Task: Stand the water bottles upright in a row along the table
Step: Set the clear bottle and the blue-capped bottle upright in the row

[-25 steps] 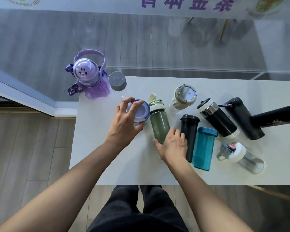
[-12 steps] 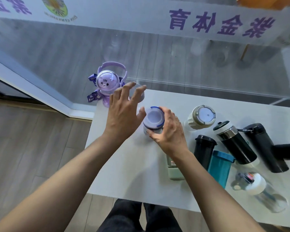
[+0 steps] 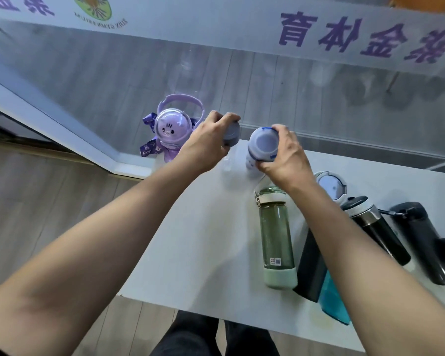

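- White table (image 3: 203, 240) carries the whole set of bottles; the far-left end is where the upright row is starting, beside a purple cartoon bottle (image 3: 171, 129) that already stands there.
- Left hand (image 3: 206, 145) is curled around a grey-capped bottle (image 3: 232, 133), fingers over its top; the body below the cap is clear and hard to make out, but it looks upright.
- Right hand (image 3: 280, 160) grips the blue-rimmed bottle (image 3: 263, 145) around its cap, with the bottle standing near vertical just right of the grey-capped one and apart from it.
- Green bottle (image 3: 276, 237) lies flat on the table directly under the right forearm, its long axis running away from the person, cap at the far end and pale base nearest the body.
- Judging by position, the right hand is the nearer one for that green bottle: it would draw back toward the body and tip the cap end up.
- Dark bottles (image 3: 378, 227) and a teal one (image 3: 333, 301) lie further right, still to be stood up.
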`<action>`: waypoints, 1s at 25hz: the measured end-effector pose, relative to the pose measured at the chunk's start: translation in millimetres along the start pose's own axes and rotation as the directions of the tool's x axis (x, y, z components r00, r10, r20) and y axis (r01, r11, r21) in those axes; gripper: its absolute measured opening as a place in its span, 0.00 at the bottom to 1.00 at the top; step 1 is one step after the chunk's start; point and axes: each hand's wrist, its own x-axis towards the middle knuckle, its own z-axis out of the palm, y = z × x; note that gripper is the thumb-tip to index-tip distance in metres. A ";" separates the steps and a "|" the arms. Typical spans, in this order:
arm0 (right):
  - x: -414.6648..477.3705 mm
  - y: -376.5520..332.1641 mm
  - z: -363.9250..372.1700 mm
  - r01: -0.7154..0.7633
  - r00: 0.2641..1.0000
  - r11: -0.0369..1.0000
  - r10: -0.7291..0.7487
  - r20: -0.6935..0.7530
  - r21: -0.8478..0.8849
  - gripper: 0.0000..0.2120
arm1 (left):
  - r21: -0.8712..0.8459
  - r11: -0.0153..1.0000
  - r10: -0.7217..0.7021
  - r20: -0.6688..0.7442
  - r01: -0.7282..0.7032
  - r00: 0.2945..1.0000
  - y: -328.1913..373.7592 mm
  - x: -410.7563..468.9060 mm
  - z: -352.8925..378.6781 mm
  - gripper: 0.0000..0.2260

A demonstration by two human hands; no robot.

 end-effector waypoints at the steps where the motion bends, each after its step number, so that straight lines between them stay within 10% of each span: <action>1: 7.4 2.0 -4.6 -0.017 1.000 1.000 0.017 -0.012 -0.019 0.39 | -0.004 1.000 0.002 0.004 -0.001 1.000 1.4 6.2 0.2 0.27; 25: 18.5 15.7 -27.0 -0.093 0.995 0.993 0.090 -0.043 -0.072 0.38 | -0.024 0.999 0.036 -0.080 -0.038 0.996 1.5 10.7 14.4 0.30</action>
